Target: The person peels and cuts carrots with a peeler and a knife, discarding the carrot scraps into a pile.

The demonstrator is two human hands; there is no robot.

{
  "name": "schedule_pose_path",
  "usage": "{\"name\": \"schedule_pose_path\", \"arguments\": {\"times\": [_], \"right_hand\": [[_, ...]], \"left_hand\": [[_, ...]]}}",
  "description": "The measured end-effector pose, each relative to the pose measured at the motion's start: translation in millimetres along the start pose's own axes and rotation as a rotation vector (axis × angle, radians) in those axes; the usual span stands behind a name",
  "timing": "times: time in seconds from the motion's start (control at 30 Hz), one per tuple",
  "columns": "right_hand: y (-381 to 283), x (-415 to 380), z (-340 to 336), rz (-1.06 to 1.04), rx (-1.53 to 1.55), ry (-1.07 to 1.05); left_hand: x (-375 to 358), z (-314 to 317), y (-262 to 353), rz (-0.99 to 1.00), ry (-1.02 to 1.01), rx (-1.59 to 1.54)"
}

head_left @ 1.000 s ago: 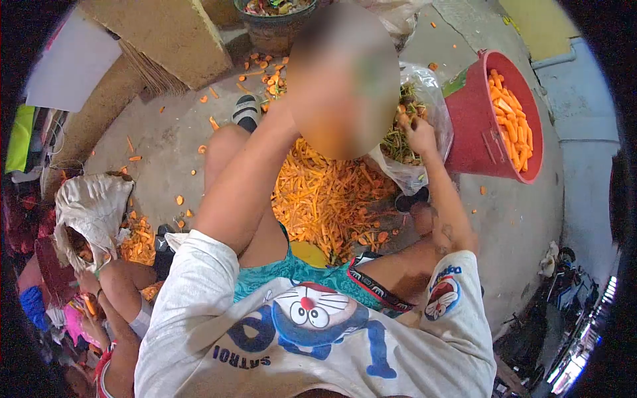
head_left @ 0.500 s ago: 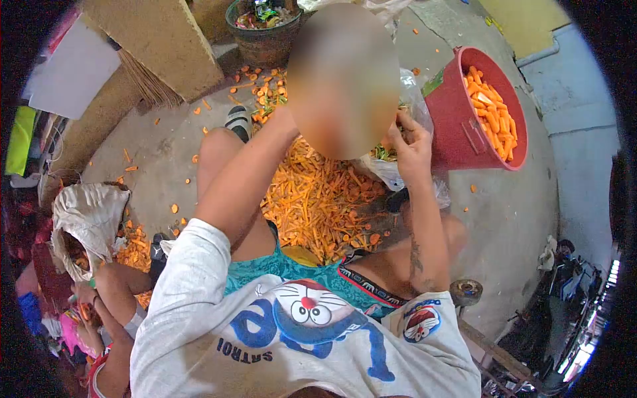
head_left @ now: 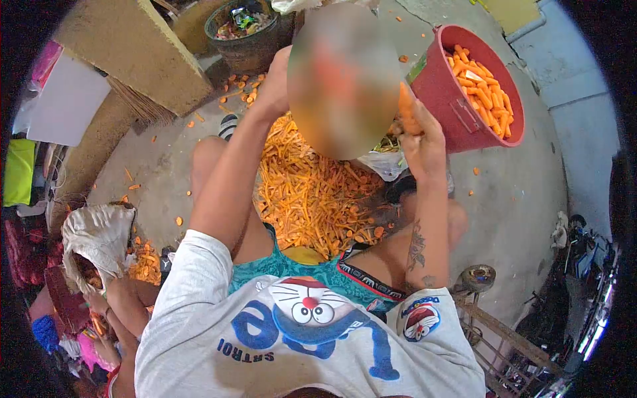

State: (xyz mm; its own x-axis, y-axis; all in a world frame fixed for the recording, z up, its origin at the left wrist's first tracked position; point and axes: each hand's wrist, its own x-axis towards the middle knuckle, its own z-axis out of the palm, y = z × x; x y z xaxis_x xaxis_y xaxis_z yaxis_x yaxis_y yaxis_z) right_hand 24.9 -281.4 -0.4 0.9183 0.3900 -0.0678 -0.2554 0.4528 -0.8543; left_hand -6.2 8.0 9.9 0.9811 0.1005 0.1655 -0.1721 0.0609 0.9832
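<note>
- The right hand (head_left: 430, 138) has its fingers closed round the near end of a carrot (head_left: 407, 111), which stands out beyond the grip, its far end pointing away from the body; the blurred oval borders its left side.
- The left hand (head_left: 276, 83) is raised well to the left of that grip and a little farther from the body. The blur hides its fingers, so I cannot tell whether it is open, closed or holding something.
- Just below and left of the right-hand grip is a plastic bag (head_left: 385, 166), with green stems (head_left: 390, 143) showing at its top.
- To the right of the grip and close by, a red bucket (head_left: 434, 99) leans with its mouth turned to the right; peeled carrots (head_left: 488, 99) fill the part that shows.
- Between the two forearms, nearer the body than either hand, a wide heap of orange peelings (head_left: 308, 192) covers the floor between the legs.
- Beyond the left hand, up and to its left, stands a dark bin (head_left: 249, 54) with litter in it.
- Far to the left of both hands, nearer the body, a pale sack (head_left: 99, 229) lies beside a co-worker's hand (head_left: 98, 303); what that hand holds is too small to tell.
</note>
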Motion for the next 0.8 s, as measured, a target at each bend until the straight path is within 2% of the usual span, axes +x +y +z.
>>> {"name": "schedule_pose_path", "arguments": {"times": [0.07,0.17,0.23,0.37,0.4,0.43,0.47,0.53,0.57,0.63,0.67,0.73,0.8], "right_hand": [[3.7,-4.0,7.8,0.061,-0.077,0.008],[9.2,-6.3,17.7,0.141,0.07,-0.085],[17.6,-3.4,15.7,0.153,0.033,-0.015],[24.2,-1.5,24.1,0.114,0.109,-0.008],[20.9,-5.5,39.9,0.092,0.07,0.069],[17.1,-8.6,51.2,0.069,0.031,0.144],[13.6,-11.2,56.0,0.072,0.031,0.144],[9.2,-15.8,59.3,0.165,0.019,0.161],[14.7,-13.7,45.8,0.168,0.019,0.169],[26.5,-2.2,9.3,0.189,0.02,-0.141],[24.2,-3.3,9.3,0.185,0.023,-0.143],[17.2,-3.7,8.6,0.227,0.072,-0.16],[15.7,-8.1,23.2,0.181,0.024,-0.078]], "left_hand": [[-0.2,14.0,-2.5,0.001,0.022,-0.059],[1.4,22.2,-6.9,0.006,0.049,-0.114],[1.1,24.3,-8.5,0.005,0.053,-0.111],[-0.4,35.2,-10.8,0.005,0.04,-0.032],[-2.2,40.2,-11.2,0.017,0.018,-0.003],[-5.6,48.1,-9.1,0.112,-0.007,0.024],[-5.2,49.6,-9.6,0.11,-0.005,0.024],[-4.7,52.4,-13.0,0.354,-0.045,0.06],[-1.7,45.5,-16.1,0.347,-0.048,0.055],[18.3,8.3,-26.3,0.153,0.218,0.075],[23.2,-1.4,-27.1,0.06,0.346,0.088],[12.0,21.8,-22.6,0.097,0.328,0.017],[-12.3,60.0,-10.0,0.285,0.076,0.103]]}}
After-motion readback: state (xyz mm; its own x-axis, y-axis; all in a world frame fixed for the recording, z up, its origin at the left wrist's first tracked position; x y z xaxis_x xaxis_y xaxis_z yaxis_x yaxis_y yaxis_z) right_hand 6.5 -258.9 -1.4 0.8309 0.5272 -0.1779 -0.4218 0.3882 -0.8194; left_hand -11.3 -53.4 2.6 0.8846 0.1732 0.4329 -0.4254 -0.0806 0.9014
